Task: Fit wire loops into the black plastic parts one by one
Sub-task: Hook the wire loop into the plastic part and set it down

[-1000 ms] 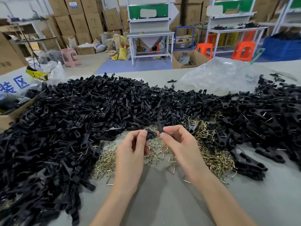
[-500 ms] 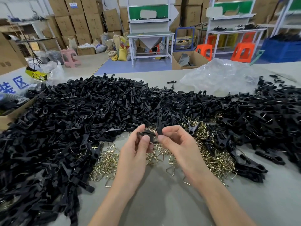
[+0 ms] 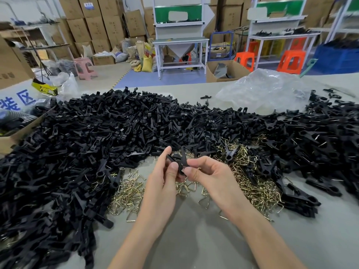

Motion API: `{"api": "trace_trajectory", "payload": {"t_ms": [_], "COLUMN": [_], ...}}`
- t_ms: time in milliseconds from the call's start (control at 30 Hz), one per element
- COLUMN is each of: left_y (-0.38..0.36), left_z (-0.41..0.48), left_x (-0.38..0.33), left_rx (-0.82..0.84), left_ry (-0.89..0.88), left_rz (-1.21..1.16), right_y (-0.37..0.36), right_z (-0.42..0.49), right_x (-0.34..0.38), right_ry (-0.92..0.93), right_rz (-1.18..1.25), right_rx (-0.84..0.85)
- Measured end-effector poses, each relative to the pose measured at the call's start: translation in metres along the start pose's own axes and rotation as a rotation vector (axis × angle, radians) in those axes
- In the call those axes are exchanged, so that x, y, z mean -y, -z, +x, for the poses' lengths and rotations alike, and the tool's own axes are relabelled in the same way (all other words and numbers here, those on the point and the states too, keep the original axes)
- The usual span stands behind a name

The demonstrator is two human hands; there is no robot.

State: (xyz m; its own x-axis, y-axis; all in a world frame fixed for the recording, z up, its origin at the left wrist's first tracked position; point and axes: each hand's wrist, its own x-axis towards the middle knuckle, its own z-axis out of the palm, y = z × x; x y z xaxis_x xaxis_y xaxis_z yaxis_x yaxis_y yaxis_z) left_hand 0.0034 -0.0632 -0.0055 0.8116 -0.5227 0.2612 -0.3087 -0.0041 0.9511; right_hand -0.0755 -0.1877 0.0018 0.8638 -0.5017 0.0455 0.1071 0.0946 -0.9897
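We pinch one black plastic part [image 3: 179, 162] between left hand [image 3: 165, 183] and right hand [image 3: 209, 175], held together above the wire loops [image 3: 252, 183]; black parts pile [image 3: 87, 142] lies left.

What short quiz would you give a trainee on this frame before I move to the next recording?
1. True or false: the left hand and right hand both hold one black plastic part above the table.
2. Beneath the hands, the wire loops lie: A) in neat rows; B) in a loose heap; C) stacked in one column.
3. Fill in: the clear plastic bag sits at the table's far ___ side.
Key: 1 true; 2 B; 3 right.
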Motion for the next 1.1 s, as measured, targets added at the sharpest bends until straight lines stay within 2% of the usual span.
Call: {"api": "trace_trajectory", "payload": {"t_ms": [233, 633, 1100], "left_y": [-0.0001, 0.0008, -0.0013], "left_z": [0.0, 0.0018, 0.0014], "left_x": [-0.0005, 0.0011, -0.002], "left_rx": [-0.02, -0.06, -0.086], "left_ry": [-0.024, 0.014, -0.011], "left_rz": [0.0, -0.051, -0.064], "right_y": [-0.0004, -0.0014, -0.0076], "right_z": [0.0018, -0.0007, -0.0028], "right_x": [-0.0032, -0.0043, -0.0033], "right_ry": [-0.012, 0.015, -0.01], "right_rz": [0.042, -0.029, 0.104], "right_rx": [-0.01, 0.011, 0.019]}}
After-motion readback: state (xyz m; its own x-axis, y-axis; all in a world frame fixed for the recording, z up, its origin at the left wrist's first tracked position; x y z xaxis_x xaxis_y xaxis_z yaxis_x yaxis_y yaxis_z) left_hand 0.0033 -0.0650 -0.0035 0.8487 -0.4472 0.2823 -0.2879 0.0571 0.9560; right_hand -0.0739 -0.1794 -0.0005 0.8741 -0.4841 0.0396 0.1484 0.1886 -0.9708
